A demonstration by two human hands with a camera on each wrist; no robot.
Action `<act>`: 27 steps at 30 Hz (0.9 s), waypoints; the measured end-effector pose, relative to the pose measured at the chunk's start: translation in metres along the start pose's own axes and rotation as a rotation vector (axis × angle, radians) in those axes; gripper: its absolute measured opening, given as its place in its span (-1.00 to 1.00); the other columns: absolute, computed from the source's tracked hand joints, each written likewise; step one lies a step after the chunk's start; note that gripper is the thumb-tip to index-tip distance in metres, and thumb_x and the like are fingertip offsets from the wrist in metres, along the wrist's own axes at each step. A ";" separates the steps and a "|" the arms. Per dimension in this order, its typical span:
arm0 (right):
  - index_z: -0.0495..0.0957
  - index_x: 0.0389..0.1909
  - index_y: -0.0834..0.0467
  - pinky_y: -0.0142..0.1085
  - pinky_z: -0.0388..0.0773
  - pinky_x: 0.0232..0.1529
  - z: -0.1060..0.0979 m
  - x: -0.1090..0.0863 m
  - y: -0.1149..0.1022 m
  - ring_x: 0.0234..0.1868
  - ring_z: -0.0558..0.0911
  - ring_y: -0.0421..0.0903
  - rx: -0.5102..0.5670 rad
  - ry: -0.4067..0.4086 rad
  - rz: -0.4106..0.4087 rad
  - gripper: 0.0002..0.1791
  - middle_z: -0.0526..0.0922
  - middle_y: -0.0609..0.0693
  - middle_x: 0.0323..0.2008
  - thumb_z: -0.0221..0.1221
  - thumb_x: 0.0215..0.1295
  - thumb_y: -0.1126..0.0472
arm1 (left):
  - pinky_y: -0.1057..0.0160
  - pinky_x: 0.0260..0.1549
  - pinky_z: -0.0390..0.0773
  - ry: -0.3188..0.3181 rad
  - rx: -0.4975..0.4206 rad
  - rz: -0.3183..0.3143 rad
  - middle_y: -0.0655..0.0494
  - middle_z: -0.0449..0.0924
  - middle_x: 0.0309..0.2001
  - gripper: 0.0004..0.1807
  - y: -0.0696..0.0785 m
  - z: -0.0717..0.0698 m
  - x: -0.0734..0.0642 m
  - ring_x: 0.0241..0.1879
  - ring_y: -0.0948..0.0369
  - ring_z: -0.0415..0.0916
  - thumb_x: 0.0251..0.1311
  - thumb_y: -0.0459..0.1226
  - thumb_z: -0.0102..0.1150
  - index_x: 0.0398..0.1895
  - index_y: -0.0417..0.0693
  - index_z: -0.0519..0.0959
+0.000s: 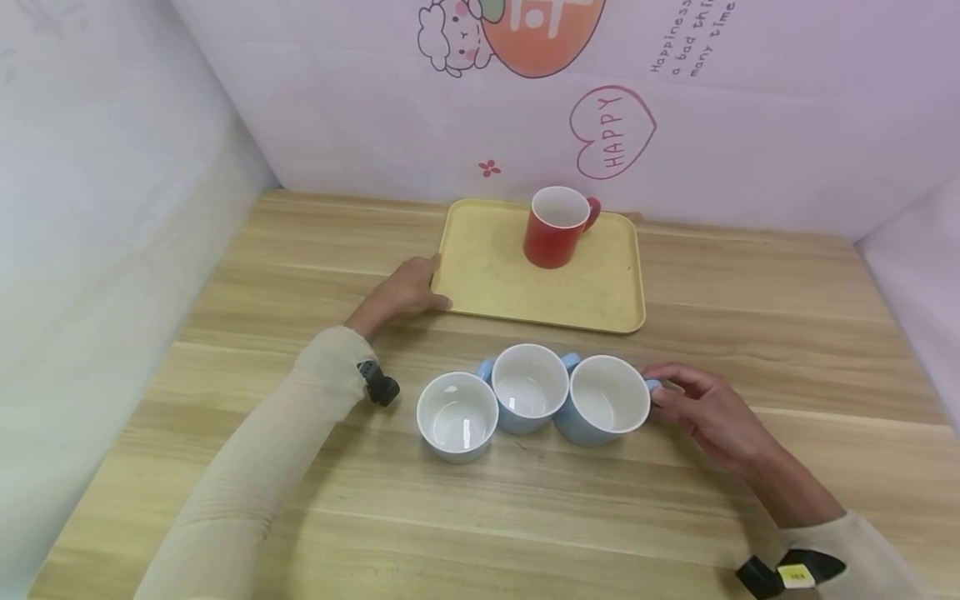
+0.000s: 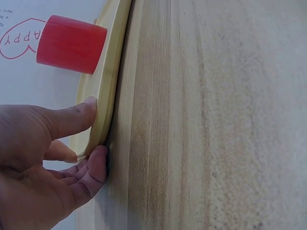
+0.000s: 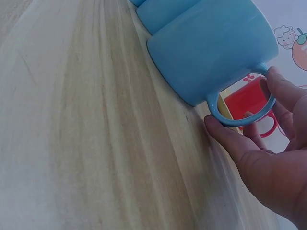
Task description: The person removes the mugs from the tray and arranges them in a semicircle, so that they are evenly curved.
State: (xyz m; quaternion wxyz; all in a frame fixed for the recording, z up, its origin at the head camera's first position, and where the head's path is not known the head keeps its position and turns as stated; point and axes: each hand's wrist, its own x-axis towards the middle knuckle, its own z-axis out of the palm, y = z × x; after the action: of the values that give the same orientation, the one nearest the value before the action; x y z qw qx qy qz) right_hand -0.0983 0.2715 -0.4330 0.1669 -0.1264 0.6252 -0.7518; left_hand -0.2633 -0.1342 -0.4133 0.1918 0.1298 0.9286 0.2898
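Observation:
My left hand (image 1: 408, 287) grips the left edge of a yellow tray (image 1: 480, 283); in the left wrist view the thumb (image 2: 76, 119) lies on its rim and other fingers curl at its side. A red mug (image 1: 551, 237) stands upright on the tray. On the table three light-blue mugs with white insides sit side by side: a left mug (image 1: 457, 417), a middle mug (image 1: 529, 387) and a right mug (image 1: 602, 404). With thumb and fingers, my right hand (image 1: 712, 412) holds the handle (image 3: 240, 120) of the right mug, which looks upright.
A wood-grain table (image 1: 450, 525) bears everything. Behind the tray rises a pale printed backdrop (image 1: 360, 108), with a white sheet (image 1: 97, 167) on the left side. Small black devices are strapped to both sleeves.

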 end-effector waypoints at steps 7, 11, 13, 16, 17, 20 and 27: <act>0.68 0.00 0.23 -0.24 0.62 -0.01 0.000 -0.001 0.001 0.00 0.65 -0.16 -0.027 0.019 0.004 -0.65 0.68 -0.03 0.00 0.02 0.41 0.57 | 0.09 0.11 0.41 0.010 -0.011 0.008 -0.28 0.49 0.08 -0.02 -0.001 0.001 0.000 -0.10 -0.01 0.39 0.18 -0.29 0.37 0.53 -0.42 -0.01; 0.66 0.06 0.22 -0.27 0.62 -0.01 -0.002 -0.002 -0.003 -0.01 0.64 -0.18 -0.118 0.034 0.042 -0.66 0.69 -0.04 0.01 0.04 0.42 0.53 | 0.09 0.01 0.43 0.013 -0.016 0.020 -0.22 0.49 -0.07 -0.04 -0.002 0.001 0.000 -0.18 0.00 0.38 0.17 -0.30 0.37 0.51 -0.43 0.02; 0.64 0.08 0.23 -0.27 0.61 0.00 -0.005 -0.001 -0.006 -0.01 0.65 -0.17 -0.145 0.036 0.053 -0.66 0.69 -0.03 0.01 0.03 0.44 0.51 | 0.10 -0.02 0.43 0.015 -0.020 0.021 -0.19 0.47 -0.11 -0.05 -0.002 0.001 0.001 -0.19 0.00 0.37 0.17 -0.31 0.37 0.51 -0.43 0.04; 0.61 0.11 0.26 -0.27 0.60 0.02 -0.010 0.001 -0.012 0.01 0.66 -0.16 -0.157 0.035 0.058 -0.67 0.69 -0.01 0.01 -0.01 0.47 0.49 | 0.10 -0.02 0.43 0.019 -0.021 0.015 -0.18 0.46 -0.12 -0.07 -0.003 0.001 0.001 -0.19 0.00 0.37 0.17 -0.31 0.37 0.51 -0.42 0.07; 0.59 0.11 0.29 -0.27 0.59 0.03 -0.012 0.002 -0.015 0.01 0.67 -0.15 -0.158 0.037 0.059 -0.68 0.70 0.01 0.01 -0.01 0.48 0.48 | 0.10 -0.02 0.43 0.019 -0.022 0.012 -0.18 0.46 -0.12 -0.07 -0.004 0.001 0.001 -0.18 0.00 0.37 0.17 -0.31 0.37 0.51 -0.41 0.07; 0.56 0.13 0.32 -0.32 0.59 0.01 -0.016 0.007 -0.023 0.01 0.68 -0.16 -0.222 0.065 0.078 -0.71 0.73 0.04 -0.03 0.01 0.50 0.42 | 0.09 0.01 0.43 0.017 -0.023 0.011 -0.21 0.48 -0.06 -0.04 -0.005 0.001 0.001 -0.16 -0.01 0.37 0.17 -0.30 0.37 0.52 -0.40 0.04; 0.59 0.07 0.32 -0.40 0.60 -0.04 -0.022 0.030 -0.040 -0.07 0.70 -0.18 -0.315 0.151 0.074 -0.74 0.73 0.02 -0.08 0.06 0.52 0.29 | 0.07 0.09 0.41 0.011 -0.040 0.000 -0.28 0.47 0.09 -0.02 -0.003 0.001 0.001 -0.11 -0.02 0.38 0.19 -0.30 0.36 0.54 -0.38 -0.03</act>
State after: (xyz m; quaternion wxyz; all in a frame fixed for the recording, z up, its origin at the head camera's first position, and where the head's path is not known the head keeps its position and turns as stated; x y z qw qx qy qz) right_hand -0.1387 0.2858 -0.3981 0.1252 -0.0712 0.7501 -0.6454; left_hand -0.2636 -0.1357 -0.4162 0.1895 0.1242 0.9237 0.3090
